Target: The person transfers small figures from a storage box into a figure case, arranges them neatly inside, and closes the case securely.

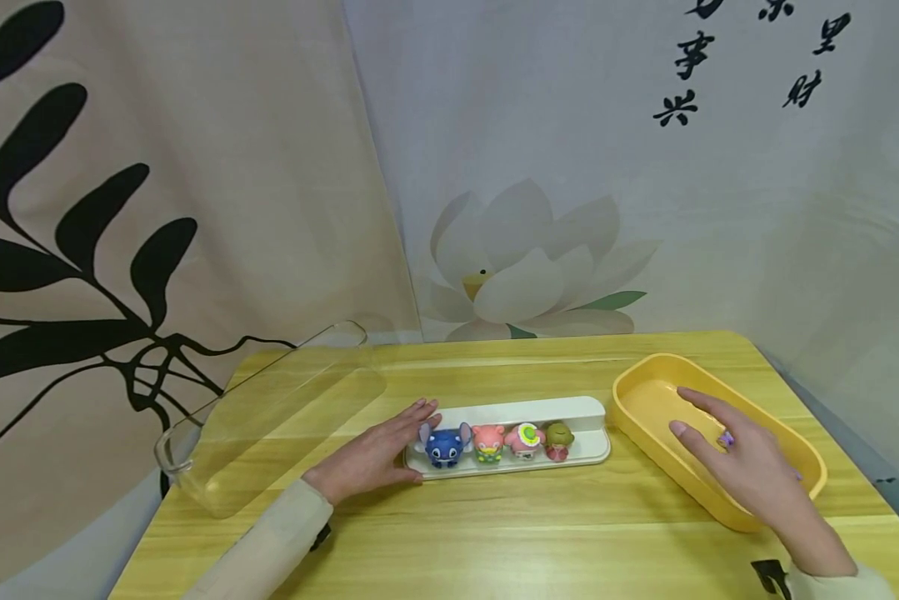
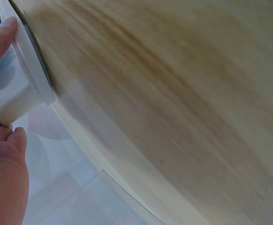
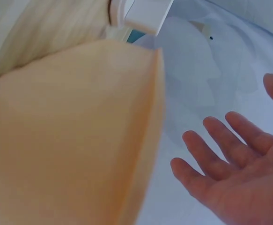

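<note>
Head view: the left hand (image 1: 370,450) is gripping the left end of one white tray (image 1: 527,412) on the table (image 1: 494,533), four toy figures (image 1: 489,444) standing inside; the right hand (image 1: 752,467) is hovering over one yellow tray (image 1: 647,390). Left wrist view: fingers (image 2: 18,139) and thumb are pinching the white tray. Right wrist view: fingers are lying spread.

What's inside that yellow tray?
Purple bits peek out from behind the right hand, in the tray. The hand hides the rest, so I cannot tell what they are or whether there's more.
</note>
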The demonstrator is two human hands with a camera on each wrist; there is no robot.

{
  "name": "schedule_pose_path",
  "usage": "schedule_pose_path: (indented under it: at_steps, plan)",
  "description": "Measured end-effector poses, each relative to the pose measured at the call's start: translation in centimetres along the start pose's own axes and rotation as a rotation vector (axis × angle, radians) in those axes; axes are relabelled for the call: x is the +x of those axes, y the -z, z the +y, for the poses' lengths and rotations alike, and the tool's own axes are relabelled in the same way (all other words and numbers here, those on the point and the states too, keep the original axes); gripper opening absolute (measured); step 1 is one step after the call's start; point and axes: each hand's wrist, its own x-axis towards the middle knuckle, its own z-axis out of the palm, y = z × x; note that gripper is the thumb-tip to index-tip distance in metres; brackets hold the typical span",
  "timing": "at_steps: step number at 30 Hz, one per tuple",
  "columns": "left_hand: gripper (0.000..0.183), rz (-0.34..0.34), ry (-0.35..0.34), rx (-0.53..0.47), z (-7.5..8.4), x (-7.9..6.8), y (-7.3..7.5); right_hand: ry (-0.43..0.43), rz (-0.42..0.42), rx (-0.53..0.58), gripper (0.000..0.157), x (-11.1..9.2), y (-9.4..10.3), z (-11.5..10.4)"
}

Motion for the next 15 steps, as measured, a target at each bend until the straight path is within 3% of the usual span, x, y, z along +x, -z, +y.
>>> schedule_pose_path:
  at_steps: [5, 15]
  plan:
    - [0.094, 0.003, 0.002, 0.001, 0.0, 0.0, 0.0, -0.018, -0.023, 0.018, 0.056, 0.0, 0.9, 1.5]
    - [0.094, 0.006, 0.012, -0.010, 0.0, 0.0, -0.1, -0.134, -0.027, 0.013, 0.064, -0.1, 1.6, 3.7]
